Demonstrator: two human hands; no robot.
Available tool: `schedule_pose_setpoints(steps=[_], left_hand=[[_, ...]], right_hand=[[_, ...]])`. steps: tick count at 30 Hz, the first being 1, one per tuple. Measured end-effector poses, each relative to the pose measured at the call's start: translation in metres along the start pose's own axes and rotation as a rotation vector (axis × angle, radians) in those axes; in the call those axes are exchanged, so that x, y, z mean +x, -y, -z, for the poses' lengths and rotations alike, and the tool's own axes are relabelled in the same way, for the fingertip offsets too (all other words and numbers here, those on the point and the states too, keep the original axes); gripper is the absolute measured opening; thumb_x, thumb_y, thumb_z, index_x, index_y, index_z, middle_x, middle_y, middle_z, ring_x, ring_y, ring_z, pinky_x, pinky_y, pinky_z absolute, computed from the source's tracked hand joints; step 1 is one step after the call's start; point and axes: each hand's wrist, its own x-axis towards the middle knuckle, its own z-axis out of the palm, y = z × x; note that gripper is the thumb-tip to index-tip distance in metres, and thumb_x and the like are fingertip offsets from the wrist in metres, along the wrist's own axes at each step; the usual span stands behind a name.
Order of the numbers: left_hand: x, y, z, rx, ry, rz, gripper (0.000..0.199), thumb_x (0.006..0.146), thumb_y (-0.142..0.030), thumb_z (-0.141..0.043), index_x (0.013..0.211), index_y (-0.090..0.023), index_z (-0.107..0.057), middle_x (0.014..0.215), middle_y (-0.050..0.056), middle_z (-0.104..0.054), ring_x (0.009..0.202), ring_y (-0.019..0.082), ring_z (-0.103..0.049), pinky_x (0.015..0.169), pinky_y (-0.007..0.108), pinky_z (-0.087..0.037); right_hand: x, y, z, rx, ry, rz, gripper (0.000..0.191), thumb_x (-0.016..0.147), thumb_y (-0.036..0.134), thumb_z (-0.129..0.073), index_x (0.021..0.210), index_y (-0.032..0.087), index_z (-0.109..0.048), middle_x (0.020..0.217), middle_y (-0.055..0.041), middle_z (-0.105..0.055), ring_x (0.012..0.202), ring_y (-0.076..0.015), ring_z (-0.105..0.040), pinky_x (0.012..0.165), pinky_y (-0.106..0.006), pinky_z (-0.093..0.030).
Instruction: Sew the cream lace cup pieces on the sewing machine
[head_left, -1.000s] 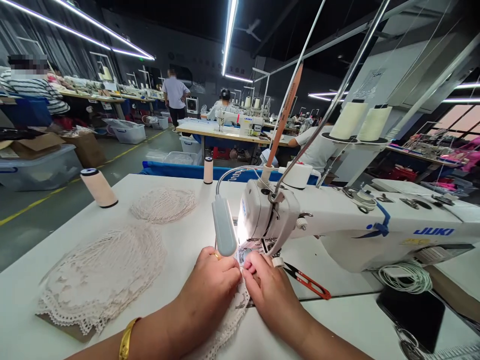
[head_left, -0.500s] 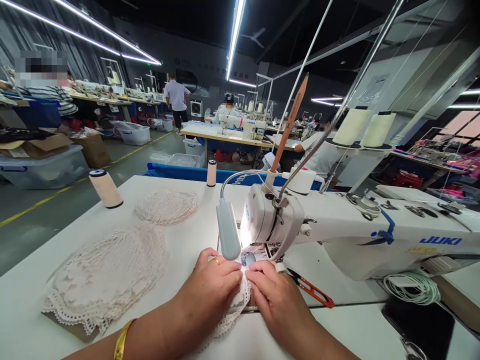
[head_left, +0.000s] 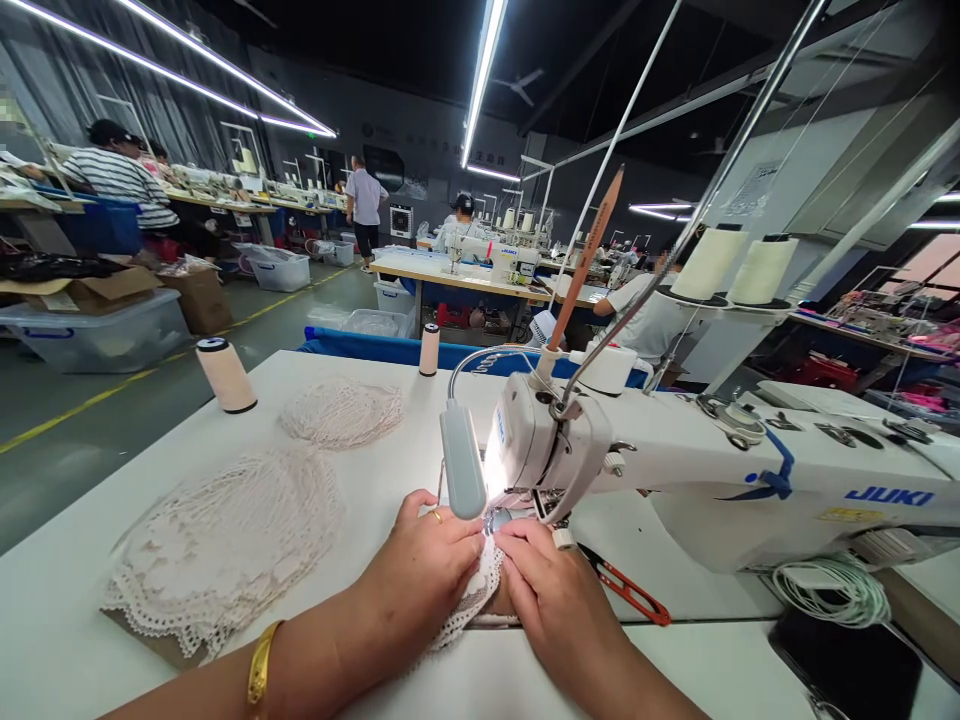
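A strip of white lace fabric (head_left: 474,603) lies under the needle area of a white sewing machine (head_left: 525,435). My left hand (head_left: 424,570) presses on its left side, fingers closed on the lace close to the presser foot. From the other side my right hand (head_left: 551,580) pinches the lace edge with bent fingers. A grey lamp head (head_left: 462,465) hangs just above and hides part of the stitching spot. Red-handled thread snips (head_left: 634,590) rest on the table to the right of my right hand.
Two stacks of lace pieces, a large one (head_left: 217,550) and a smaller one (head_left: 341,410), lie left. Thread cones (head_left: 226,377) stand near the back edge. A dark flat object (head_left: 847,650) and coiled cable (head_left: 829,590) are at right. Other people sit at machines beyond.
The lace between my hands has shifted slightly towards the machine, less of it trailing near my left forearm. Both hands keep nearly the same hold. The whole view has shifted a little.
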Motion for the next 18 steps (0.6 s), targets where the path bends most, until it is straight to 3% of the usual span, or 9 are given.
schedule_pose_setpoints(steps=[3, 10, 13, 16, 18], left_hand=[[0.000, 0.001, -0.004, -0.006, -0.044, -0.014, 0.029, 0.106, -0.009, -0.046, 0.099, -0.023, -0.070, 0.103, 0.000, -0.081, 0.094, 0.023, -0.074, 0.091, 0.043, -0.033], [0.002, 0.009, -0.010, 0.031, 0.012, 0.020, 0.023, 0.102, -0.012, -0.051, 0.086, -0.021, -0.065, 0.093, 0.001, -0.077, 0.087, 0.024, -0.069, 0.091, 0.045, -0.033], [0.002, 0.006, -0.001, 0.005, 0.095, 0.076, 0.017, 0.103, -0.019, -0.055, 0.092, -0.022, -0.067, 0.103, 0.002, -0.076, 0.098, 0.026, -0.069, 0.094, 0.045, -0.035], [-0.001, -0.007, 0.015, -0.072, 0.173, 0.127, 0.012, 0.097, -0.033, -0.070, 0.095, -0.023, -0.066, 0.108, 0.002, -0.072, 0.101, 0.027, -0.067, 0.097, 0.045, -0.037], [-0.005, -0.015, 0.021, -0.090, 0.206, 0.122, 0.021, 0.087, -0.035, -0.079, 0.095, -0.023, -0.063, 0.114, 0.003, -0.069, 0.104, 0.029, -0.065, 0.096, 0.045, -0.039]], right_hand=[[0.000, 0.001, 0.000, -0.012, -0.001, 0.000, 0.036, 0.108, 0.010, -0.040, 0.118, 0.025, -0.071, 0.099, -0.0080, -0.074, 0.074, -0.0230, -0.067, 0.069, -0.034, -0.051], [0.000, 0.001, 0.000, -0.110, 0.014, -0.032, 0.033, 0.106, 0.011, -0.044, 0.119, 0.025, -0.072, 0.098, -0.0081, -0.074, 0.079, -0.0247, -0.068, 0.066, -0.034, -0.050], [-0.002, 0.001, 0.000, -0.135, 0.009, -0.009, 0.035, 0.105, 0.009, -0.043, 0.123, 0.022, -0.071, 0.096, -0.0082, -0.074, 0.076, -0.0236, -0.066, 0.063, -0.033, -0.047], [-0.002, 0.000, -0.001, -0.124, -0.023, 0.038, 0.035, 0.106, 0.011, -0.044, 0.128, 0.021, -0.069, 0.090, -0.0065, -0.072, 0.071, -0.0228, -0.065, 0.062, -0.033, -0.043], [-0.001, 0.000, -0.001, -0.086, -0.015, 0.053, 0.030, 0.107, 0.012, -0.044, 0.115, 0.022, -0.072, 0.082, -0.0038, -0.071, 0.070, -0.0223, -0.065, 0.062, -0.032, -0.042]])
